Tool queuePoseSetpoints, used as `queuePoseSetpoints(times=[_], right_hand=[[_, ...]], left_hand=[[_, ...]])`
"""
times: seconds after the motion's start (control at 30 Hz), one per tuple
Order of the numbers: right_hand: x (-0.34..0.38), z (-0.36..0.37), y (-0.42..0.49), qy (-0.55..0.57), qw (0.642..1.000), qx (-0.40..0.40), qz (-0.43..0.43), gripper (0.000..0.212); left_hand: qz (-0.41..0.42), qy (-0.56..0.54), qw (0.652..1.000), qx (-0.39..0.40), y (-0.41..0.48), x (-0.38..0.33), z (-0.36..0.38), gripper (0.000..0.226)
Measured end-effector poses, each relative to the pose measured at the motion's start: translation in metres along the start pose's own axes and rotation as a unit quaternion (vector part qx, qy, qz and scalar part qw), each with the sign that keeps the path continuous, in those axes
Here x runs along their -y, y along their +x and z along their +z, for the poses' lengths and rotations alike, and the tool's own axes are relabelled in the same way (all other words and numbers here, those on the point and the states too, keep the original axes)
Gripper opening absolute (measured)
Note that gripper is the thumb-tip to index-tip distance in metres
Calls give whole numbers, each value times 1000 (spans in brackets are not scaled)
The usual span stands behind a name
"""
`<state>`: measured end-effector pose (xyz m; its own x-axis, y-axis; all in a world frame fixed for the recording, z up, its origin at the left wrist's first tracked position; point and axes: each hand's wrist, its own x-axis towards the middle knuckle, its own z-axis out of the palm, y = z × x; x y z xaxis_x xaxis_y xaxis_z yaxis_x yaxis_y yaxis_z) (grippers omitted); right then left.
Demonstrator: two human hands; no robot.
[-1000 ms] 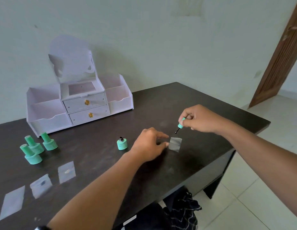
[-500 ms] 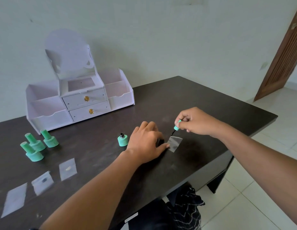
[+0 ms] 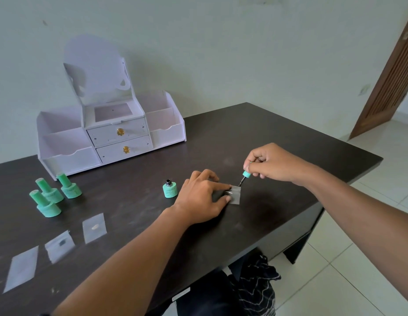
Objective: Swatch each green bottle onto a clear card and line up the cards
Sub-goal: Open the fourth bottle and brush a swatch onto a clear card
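**First spotter:** At the dark table [image 3: 278, 137], your right hand [image 3: 274, 163] pinches the green brush cap [image 3: 246, 174] between thumb and curled fingers. The bristles angle down toward the far corner of the clear card [image 3: 236, 197], which lies just below the grip.

**Second spotter:** Your left hand [image 3: 202, 198] grasps nothing. Its straight index finger and thumb press the card's left edge to the table, right beside the brush. The open bottle [image 3: 169, 190] stands left of the grip, just past that pressing hand.

**First spotter:** You look to be on the fourth swatch. Three capped bottles [image 3: 50, 196] cluster well off to the left of the grip. Three cards [image 3: 60, 245] lie in a slanting row on that side, nearer to you. Whether the bristles touch the card yet, I cannot tell.

**Second spotter:** By my reading, the next move calls for a short, light stroke on the card while your left fingers pin it against sliding. After that the brush needs a straight line back into the open bottle's narrow neck, and the card goes to the end of the row.
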<state>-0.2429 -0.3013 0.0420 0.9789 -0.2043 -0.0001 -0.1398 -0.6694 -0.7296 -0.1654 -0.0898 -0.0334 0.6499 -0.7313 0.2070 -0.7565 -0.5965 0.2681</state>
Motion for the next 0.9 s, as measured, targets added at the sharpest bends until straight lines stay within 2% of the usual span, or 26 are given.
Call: queuePoseSetpoints(times=[0.6, 0.73, 0.9], right_hand=[[-4, 29, 8, -15, 999, 34, -8, 9], [-5, 27, 9, -51, 999, 7, -5, 11], [-5, 19, 13, -32, 999, -11, -7, 12]], left_hand=[[-42, -6, 999, -27, -7, -3, 1, 50], [-48, -11, 998, -26, -7, -3, 1, 49], [-48, -13, 998, -26, -9, -3, 0, 50]])
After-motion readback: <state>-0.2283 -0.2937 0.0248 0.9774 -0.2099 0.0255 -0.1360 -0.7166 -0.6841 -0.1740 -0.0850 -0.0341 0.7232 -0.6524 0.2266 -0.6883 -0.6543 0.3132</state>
